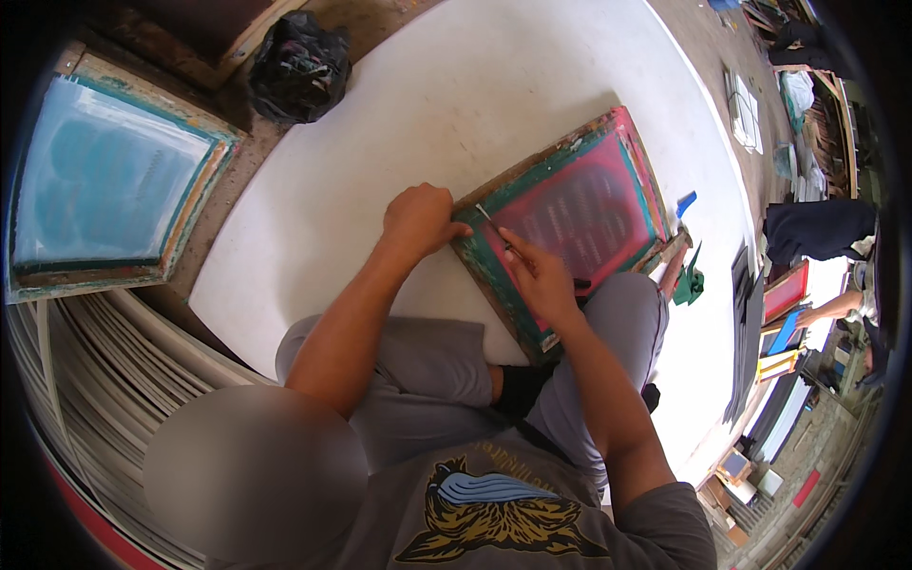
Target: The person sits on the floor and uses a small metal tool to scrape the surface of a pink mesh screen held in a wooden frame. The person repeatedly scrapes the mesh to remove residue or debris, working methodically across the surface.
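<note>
Smooth and faintly smudged, a broad white surface (427, 114) is spreading beneath the framed screen (579, 209). Rough, paint-crusted wood is forming this screen's rectangular border, while taut mesh inside is showing green margins, a pink band and a dull, darker middle with faint rows of marks. The framed screen is lying in front of the person's folded legs, its near side close to the right knee (622, 299). Its long axis appears to be running diagonally, from the left hand (423, 218) away from the body and rightward.

At the framed screen's left corner, that hand is curling its fingers and reaching its thumb to the wood; whether it is gripping the edge, I cannot tell. Over the mesh, the right hand (541, 275) is pinching a slim tool (484, 212), its pale tip pointing toward that same corner.

Beyond and left of the framed screen, a crinkled black plastic bag (299, 66) is slumping; farther left, a blue-meshed screen (109, 171) is resting above long pale strips (104, 380). Just right of the framed screen, a crumpled green piece (692, 278) is lying. Well to its right, another person's hand (812, 313) is reaching in.
</note>
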Tool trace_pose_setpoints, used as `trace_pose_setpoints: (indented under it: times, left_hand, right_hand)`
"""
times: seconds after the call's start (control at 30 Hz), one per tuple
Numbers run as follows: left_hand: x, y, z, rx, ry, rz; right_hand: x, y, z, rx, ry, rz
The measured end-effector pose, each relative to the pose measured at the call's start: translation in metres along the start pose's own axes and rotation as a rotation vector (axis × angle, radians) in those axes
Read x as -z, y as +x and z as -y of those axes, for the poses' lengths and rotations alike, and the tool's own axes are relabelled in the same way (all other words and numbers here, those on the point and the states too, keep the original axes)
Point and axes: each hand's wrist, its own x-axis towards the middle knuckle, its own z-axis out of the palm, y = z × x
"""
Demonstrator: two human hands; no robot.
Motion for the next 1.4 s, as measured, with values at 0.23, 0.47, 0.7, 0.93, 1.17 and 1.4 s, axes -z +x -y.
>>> trace_pose_setpoints:
  times: [0.23,0.47,0.7,0.93,1.17,1.4]
  left_hand:
    - [0.001,-0.003,0.001,0.005,0.005,0.000]
    - [0.005,-0.003,-0.001,0.051,-0.025,0.006]
    - [0.007,-0.003,-0.005,0.098,-0.005,0.035]
    - [-0.018,-0.003,-0.012,-0.015,-0.016,-0.165]
    - [-0.021,-0.003,-0.017,-0.004,-0.027,-0.161]
    - [-0.024,-0.001,-0.014,-0.003,-0.046,-0.166]
  right_hand:
    - [0.022,0.014,0.045,-0.739,0.598,0.233]
    - [0.037,0.010,0.058,-0.598,0.403,0.249]
    - [0.031,0.008,0.046,-0.311,0.091,0.100]
    - [0.027,0.012,0.059,-0.185,-0.284,0.014]
    - [0.034,0.015,0.078,-0.246,-0.371,0.058]
    - [0.032,0.016,0.074,-0.217,-0.392,0.045]
